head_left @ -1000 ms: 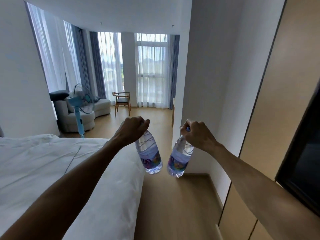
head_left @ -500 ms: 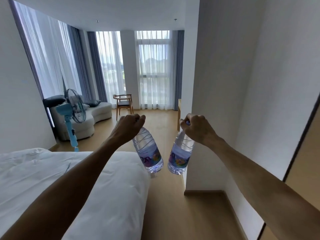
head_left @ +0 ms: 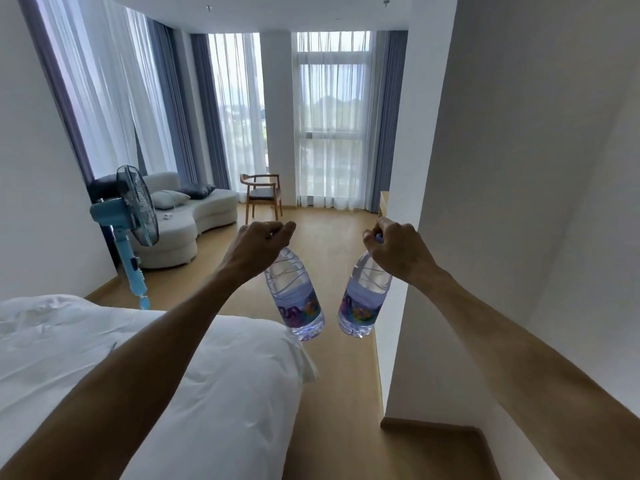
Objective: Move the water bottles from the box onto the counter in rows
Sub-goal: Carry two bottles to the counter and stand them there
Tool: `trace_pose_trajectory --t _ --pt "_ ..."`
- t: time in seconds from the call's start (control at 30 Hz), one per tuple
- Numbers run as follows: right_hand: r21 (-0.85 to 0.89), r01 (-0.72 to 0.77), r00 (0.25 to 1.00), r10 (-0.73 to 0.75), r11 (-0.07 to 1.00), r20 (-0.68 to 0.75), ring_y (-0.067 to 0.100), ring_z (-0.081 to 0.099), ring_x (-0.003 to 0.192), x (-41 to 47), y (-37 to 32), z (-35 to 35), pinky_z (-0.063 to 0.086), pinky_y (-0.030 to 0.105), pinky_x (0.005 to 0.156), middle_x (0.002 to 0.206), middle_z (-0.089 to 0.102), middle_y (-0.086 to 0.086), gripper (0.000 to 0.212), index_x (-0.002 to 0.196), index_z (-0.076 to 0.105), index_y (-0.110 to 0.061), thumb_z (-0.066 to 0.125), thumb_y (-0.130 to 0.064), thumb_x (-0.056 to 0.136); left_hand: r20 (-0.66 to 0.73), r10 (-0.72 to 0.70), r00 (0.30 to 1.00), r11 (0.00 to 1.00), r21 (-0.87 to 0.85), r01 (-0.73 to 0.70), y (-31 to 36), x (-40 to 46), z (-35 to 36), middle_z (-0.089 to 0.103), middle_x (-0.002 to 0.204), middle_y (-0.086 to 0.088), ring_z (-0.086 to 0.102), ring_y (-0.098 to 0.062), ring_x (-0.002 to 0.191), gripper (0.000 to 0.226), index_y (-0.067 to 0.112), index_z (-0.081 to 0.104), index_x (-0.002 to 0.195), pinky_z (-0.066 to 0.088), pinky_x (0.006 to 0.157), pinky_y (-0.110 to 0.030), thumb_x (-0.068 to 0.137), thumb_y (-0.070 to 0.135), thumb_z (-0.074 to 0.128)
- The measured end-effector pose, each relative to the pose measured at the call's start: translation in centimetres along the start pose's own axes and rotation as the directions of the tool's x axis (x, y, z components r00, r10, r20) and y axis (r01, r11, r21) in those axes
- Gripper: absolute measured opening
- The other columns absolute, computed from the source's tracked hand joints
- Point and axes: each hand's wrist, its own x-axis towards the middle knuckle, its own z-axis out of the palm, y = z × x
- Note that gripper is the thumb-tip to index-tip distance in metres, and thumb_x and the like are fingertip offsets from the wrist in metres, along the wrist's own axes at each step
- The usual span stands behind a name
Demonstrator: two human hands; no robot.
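Note:
Two clear water bottles with purple labels hang in front of me over the wooden floor. My left hand (head_left: 258,245) grips the neck of the left bottle (head_left: 296,299), which tilts with its base to the right. My right hand (head_left: 398,249) grips the cap end of the right bottle (head_left: 362,303), which tilts with its base to the left. The two bases are a small gap apart. Neither the box nor the counter is in view.
A white bed (head_left: 104,358) fills the lower left. A white wall corner (head_left: 405,271) juts in on the right, leaving a floor passage between. Ahead stand a blue fan (head_left: 133,233), a pale sofa (head_left: 183,216) and a wooden chair (head_left: 263,195) before curtained windows.
The view has advanced along the bed towards the sitting area; the wardrobe on the right has left the frame. Both hands still carry their bottles at about the same height.

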Motion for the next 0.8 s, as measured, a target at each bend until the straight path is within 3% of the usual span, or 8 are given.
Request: trace_pose_trajectory --t 0.17,0.3,0.43,0.63,0.8 --pt "-0.005 -0.014 0.999 0.014 1.000 0.033 0.026 0.063 0.071 8.5 4.3 5.5 0.052 0.032 0.068 0.076 0.061 0.006 0.024 0.083 0.056 -0.012 0.052 -0.032 0.096 0.016 -0.033 0.999 0.998 0.051 0.032 -6.9 8.0 4.4 0.060 0.061 -0.011 0.054 -0.019 0.050 0.050 0.006 0.063 0.077 0.041 0.051 -0.024 0.099 0.045 0.041" --pt "-0.012 -0.017 0.999 0.018 1.000 0.044 0.024 0.060 0.070 16.4 7.6 9.9 0.045 0.028 0.066 0.074 0.058 0.002 0.022 0.082 0.053 -0.015 0.051 -0.031 0.097 0.041 -0.044 0.998 0.999 0.031 0.043 -12.6 15.9 7.7 0.057 0.059 -0.012 0.049 -0.017 0.047 0.050 0.010 0.058 0.070 0.039 0.048 -0.021 0.100 0.046 0.040" --pt "-0.027 -0.025 0.999 0.026 0.999 0.032 0.023 0.059 0.069 24.2 10.4 13.5 0.046 0.029 0.066 0.076 0.060 0.004 0.020 0.085 0.054 -0.013 0.052 -0.029 0.097 0.038 -0.049 0.998 0.998 0.045 0.047 -17.2 23.8 10.6 0.051 0.053 -0.002 0.042 -0.005 0.042 0.052 0.009 0.058 0.069 0.036 0.047 -0.019 0.100 0.046 0.040" --pt "-0.010 -0.017 1.000 0.017 1.000 -0.012 0.019 0.057 0.063 34.0 15.0 18.2 0.045 0.026 0.063 0.070 0.057 0.002 0.021 0.086 0.058 -0.007 0.053 -0.024 0.097 0.017 -0.064 0.998 0.997 0.049 0.063 -22.9 34.4 15.0 0.057 0.058 -0.009 0.051 -0.018 0.050 0.055 0.004 0.060 0.070 0.043 0.054 -0.031 0.100 0.045 0.038" --pt "-0.009 -0.010 1.000 0.010 1.000 -0.012 0.021 0.058 0.063 42.5 19.8 22.5 0.051 0.030 0.064 0.069 0.057 0.002 0.021 0.084 0.060 -0.007 0.054 -0.024 0.096 -0.012 -0.044 0.999 0.997 0.067 0.045 -27.2 42.2 19.2 0.047 0.052 -0.001 0.042 -0.011 0.045 0.052 0.010 0.051 0.060 0.033 0.047 -0.024 0.101 0.041 0.039"
